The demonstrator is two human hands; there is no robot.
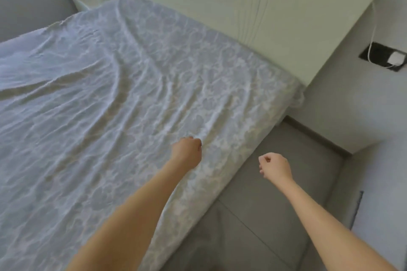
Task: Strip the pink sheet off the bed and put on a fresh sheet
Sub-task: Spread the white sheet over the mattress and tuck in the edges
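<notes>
1. Pale blue-and-white patterned sheet (110, 94) lies spread over the bed (286, 39), creased, reaching up to the head end.
2. Left hand (187, 149) sits near the sheet's right edge with its fingers curled into the cloth, and creases run towards it.
3. Right hand (275, 167) hangs over the grey floor (275, 215) beside the bed, curled into a fist and holding nothing.

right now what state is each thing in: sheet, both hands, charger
sheet: spread out, wrinkled, edge hanging down the side
left hand: fingers curled at the sheet, grip unclear
right hand: fingers curled, holds nothing, above the floor
charger: plugged into the socket
</notes>
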